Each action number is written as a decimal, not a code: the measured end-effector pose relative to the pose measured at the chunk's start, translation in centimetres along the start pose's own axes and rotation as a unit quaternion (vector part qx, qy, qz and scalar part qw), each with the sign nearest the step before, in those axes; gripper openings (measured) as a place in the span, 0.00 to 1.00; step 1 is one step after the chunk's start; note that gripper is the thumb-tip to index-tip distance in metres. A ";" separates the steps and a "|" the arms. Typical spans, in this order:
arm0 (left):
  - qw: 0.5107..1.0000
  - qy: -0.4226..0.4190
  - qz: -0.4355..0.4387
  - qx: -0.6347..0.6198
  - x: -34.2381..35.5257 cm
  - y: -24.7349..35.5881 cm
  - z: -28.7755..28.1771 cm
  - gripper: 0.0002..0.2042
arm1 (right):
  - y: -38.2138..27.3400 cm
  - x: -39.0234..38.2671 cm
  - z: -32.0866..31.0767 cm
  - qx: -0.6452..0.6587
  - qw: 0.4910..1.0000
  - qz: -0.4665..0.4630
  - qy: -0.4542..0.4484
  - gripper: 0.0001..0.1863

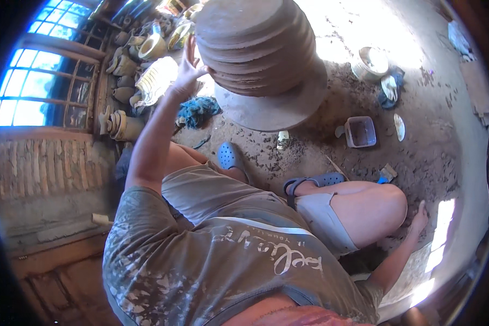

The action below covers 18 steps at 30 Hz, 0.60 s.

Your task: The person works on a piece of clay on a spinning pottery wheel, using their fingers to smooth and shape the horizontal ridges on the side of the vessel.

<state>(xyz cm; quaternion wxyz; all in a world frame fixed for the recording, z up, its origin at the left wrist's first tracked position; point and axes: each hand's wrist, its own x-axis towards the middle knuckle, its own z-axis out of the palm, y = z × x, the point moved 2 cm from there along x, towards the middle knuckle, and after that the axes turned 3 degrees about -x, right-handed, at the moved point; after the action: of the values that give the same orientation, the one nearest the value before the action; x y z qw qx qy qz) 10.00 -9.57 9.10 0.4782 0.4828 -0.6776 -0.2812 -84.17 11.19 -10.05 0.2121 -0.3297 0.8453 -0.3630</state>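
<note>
A large ridged clay vessel [255,49] stands on a round grey wheel disc [271,114] in front of me. My left hand [189,73] is raised at the vessel's left side, fingers spread and upright; thumb and fingers come close to or touch its wall. Down to the right, beyond my bent knee, my right hand [418,218] hangs low near the floor. One digit there points up, the other fingers are poorly seen, and nothing shows in that hand.
Blue-green netting [198,111] lies left of the disc. Several pots [126,127] line the window wall. To the right are a clear plastic tub [361,132], a round bucket [370,63], dark cloth [391,89] and a blue-handled tool [387,175]. Clay crumbs cover the floor.
</note>
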 end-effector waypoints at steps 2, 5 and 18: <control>0.987 0.122 -0.099 -0.027 -0.7 -2.7 4.3 0.49 | -2.5 0.7 -1.3 0.103 0.993 0.027 -0.046 0.23; 0.945 0.043 -0.272 0.176 -8.6 -5.7 8.5 0.44 | -13.3 -1.0 2.2 0.030 0.997 -0.063 -0.037 0.17; 0.917 -0.387 -0.068 -0.072 -12.7 7.5 24.2 0.43 | -38.2 -23.4 12.1 -0.005 0.876 -0.386 -0.288 0.07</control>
<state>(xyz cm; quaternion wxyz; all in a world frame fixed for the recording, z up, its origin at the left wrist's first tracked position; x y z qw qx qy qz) -14.19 3.04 1.33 0.1913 0.3454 -0.7535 -0.5257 -45.33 2.23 13.66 0.2877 -0.7207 0.5544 -0.3008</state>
